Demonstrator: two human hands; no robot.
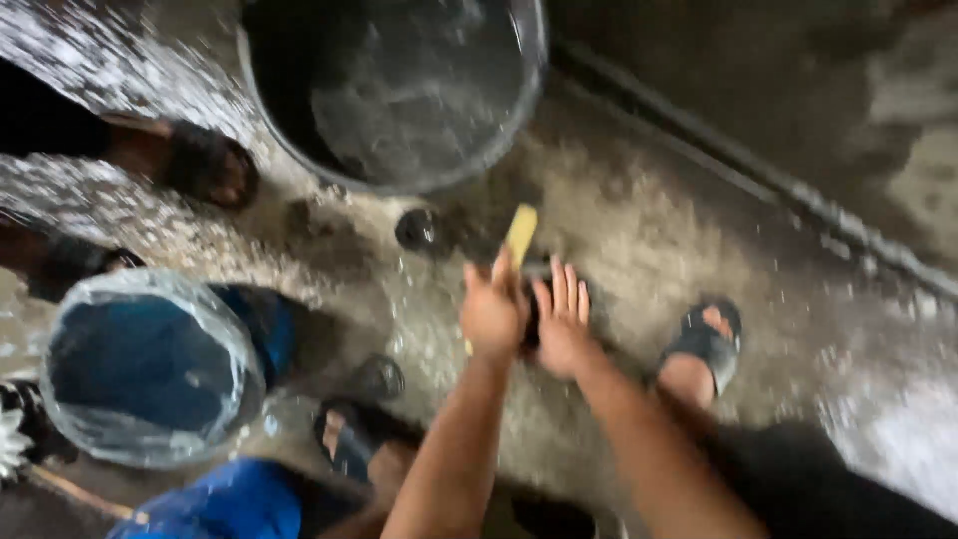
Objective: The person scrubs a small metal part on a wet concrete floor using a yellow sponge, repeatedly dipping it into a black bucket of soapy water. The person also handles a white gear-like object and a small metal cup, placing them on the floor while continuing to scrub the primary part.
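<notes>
Two bare hands are seen low over a wet, gritty floor (639,240) at the centre of the frame. The left hand (492,311) is closed round a yellow-handled tool (520,235), its handle slanting toward the upper middle, seemingly so the working end can be pressed down on a dark object (532,299) between the hands. The right hand (562,324) is laid open, fingers straight and together, against that object, apparently to steady it; nothing is gripped by it. A large dark tub (399,90), at the upper middle, is shown holding water. A blue bucket (150,369), at the lower left, is lined or covered with clear plastic; its contents cannot be told. Sandalled feet (704,344) are planted on either side, near the hands. A small dark round thing (419,229) lies just below the tub.
</notes>
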